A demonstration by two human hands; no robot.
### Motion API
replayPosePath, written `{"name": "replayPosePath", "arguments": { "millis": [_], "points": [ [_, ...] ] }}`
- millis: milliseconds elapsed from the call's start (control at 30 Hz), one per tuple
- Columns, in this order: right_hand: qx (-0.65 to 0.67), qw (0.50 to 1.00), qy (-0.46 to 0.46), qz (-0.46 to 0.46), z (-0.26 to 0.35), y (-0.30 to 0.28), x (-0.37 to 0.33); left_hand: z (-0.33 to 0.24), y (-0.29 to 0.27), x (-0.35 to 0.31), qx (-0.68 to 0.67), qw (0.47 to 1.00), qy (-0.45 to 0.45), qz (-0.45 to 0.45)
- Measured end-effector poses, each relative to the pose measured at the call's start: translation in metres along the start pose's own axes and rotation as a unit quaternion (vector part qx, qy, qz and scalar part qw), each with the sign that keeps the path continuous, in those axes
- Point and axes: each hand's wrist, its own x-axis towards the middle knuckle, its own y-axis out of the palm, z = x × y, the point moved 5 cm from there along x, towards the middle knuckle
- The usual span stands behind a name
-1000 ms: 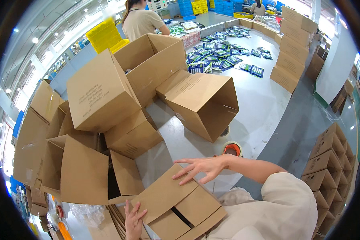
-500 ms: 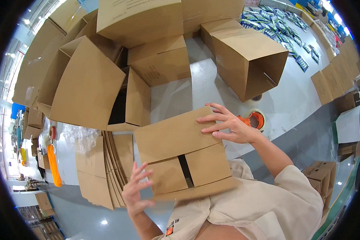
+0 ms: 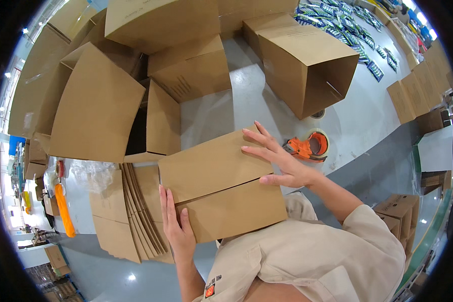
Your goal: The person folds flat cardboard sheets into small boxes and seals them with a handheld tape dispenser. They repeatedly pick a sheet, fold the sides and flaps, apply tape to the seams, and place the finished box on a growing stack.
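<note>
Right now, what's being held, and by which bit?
A cardboard box, steadied: left grip on its left edge, right grip spread over its right end.

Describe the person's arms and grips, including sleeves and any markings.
Left grip and right grip: bare hands, no gloves, rings or wristwear visible. Right sleeve: short, loose, beige; the left isn't discernible. Beige shirt bears a small red-orange emblem.

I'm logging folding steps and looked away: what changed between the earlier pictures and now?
The near flap has folded away from the body onto the box, covering the dark gap. The left hand, fingers spread moments ago, now lies along the box's left edge. Unchanged: the right hand at its right end, the orange tape dispenser on the table.
</note>
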Motion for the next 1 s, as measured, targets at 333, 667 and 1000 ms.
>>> {"name": "replayPosePath", "arguments": {
  "millis": [333,667,1000],
  "points": [
    [-0.05,0.998,0.017,-0.027,-0.014,0.013,-0.01,0.008,0.003,-0.008,0.051,0.994,0.006,0.098],
    [-0.221,0.844,0.42,-0.25,-0.076,-0.059,-0.122,0.025,-0.009,-0.016,0.021,0.986,0.107,0.128],
    [-0.125,0.836,0.471,-0.252,-0.107,-0.101,-0.163,0.005,0.014,-0.018,-0.001,0.988,0.119,0.104]
  ]
}}
